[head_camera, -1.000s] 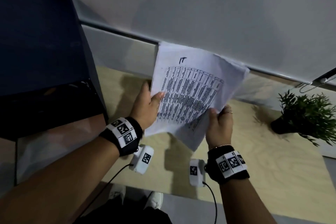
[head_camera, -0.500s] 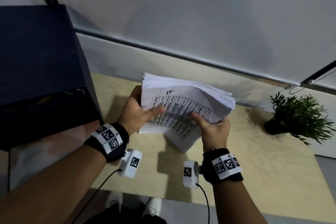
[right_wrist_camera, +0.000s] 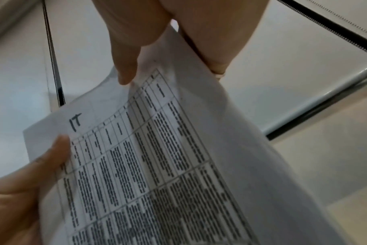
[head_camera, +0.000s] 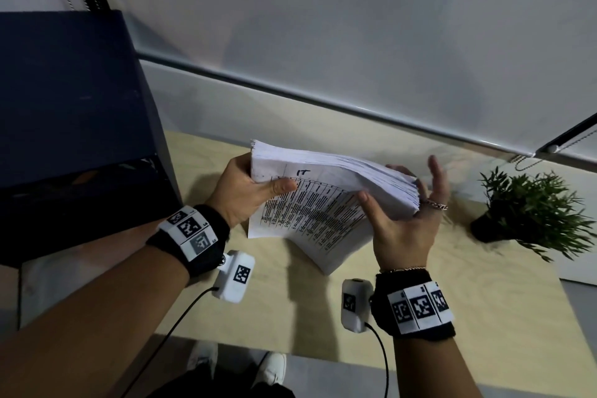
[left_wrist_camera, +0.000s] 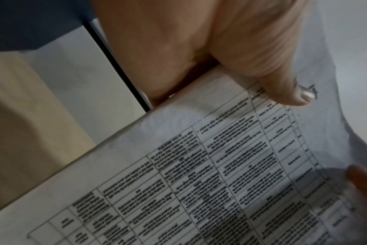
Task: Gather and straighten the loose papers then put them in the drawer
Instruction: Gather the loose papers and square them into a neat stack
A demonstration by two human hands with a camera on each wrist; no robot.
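A thick stack of white papers (head_camera: 323,203), its top sheet a printed table marked "IT", hangs tilted just above the wooden desk (head_camera: 436,317). My left hand (head_camera: 245,191) grips its left edge, thumb (left_wrist_camera: 283,82) on top and the other fingers hidden underneath. My right hand (head_camera: 407,223) is at the stack's right edge with its fingers spread and straight, the palm against the sheet ends and the thumb (right_wrist_camera: 126,66) resting on the top sheet (right_wrist_camera: 157,165). The sheet edges on the right side are fanned and uneven. A dark blue cabinet (head_camera: 64,90) stands at the left.
A small potted plant (head_camera: 529,213) stands on the desk to the right of my right hand. A white wall and a blind with a bead chain (head_camera: 523,161) run behind the desk. The desk's near edge is close to my feet.
The stack has tipped from nearly upright toward flat and come lower over the desk. My right hand has let go its grip and now has its fingers spread against the right edge.
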